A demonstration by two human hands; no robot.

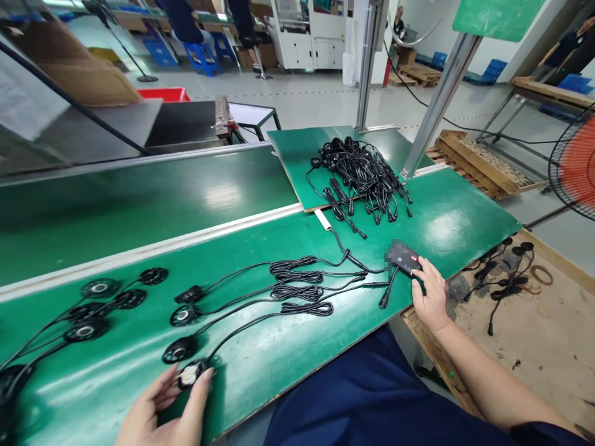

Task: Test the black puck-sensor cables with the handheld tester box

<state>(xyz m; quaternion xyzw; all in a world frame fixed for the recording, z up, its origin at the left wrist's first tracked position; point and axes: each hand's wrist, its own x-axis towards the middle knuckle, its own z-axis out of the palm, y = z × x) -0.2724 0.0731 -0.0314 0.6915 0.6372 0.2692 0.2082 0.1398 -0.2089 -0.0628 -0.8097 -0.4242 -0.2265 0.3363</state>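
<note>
My left hand [162,412] pinches a round black puck light [190,373] with a pale centre at the near edge of the green table [260,365]. Its cable runs right through a coiled bundle [307,308]. Three more puck lights [180,317] lie just above it, each with a coiled cable [297,279] leading to a black controller box [403,257]. My right hand [430,296] rests on that box's near edge, fingers curled against it.
A heap of black cables with pucks [360,176] lies on a green board at the back. More puck lights [100,303] lie at the left. Loose cables [504,279] sit on a wooden surface at the right. A fan [576,167] stands far right.
</note>
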